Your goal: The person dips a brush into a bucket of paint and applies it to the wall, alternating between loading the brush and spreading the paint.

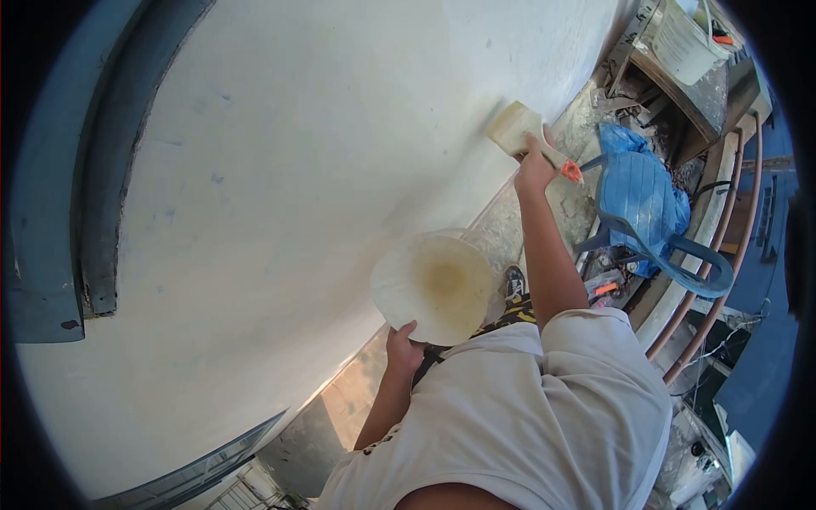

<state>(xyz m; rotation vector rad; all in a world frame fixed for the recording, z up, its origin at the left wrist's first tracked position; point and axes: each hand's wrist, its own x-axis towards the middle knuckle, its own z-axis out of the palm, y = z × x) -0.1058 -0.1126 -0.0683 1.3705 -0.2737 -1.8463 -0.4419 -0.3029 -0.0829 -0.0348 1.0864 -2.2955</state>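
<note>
Right hand (535, 170), fingers wrapped on the brush (515, 127), works the wall (323, 153); left hand (404, 347) fingers grip the pail (433, 289); most looks coated, seemingly little left.

The person wears a white short-sleeved T-shirt (510, 408). Beyond its sleeves the left hand (404, 347) and the right hand (535, 170) are bare. Just above the T-shirt show yellow-marked dark cloth (508, 316) and a black shoe (513, 284).

Right hand (535, 168), arm fully extended, fingers clenched; left hand (405, 347), forearm held closer in, fingers curled closed.
</note>
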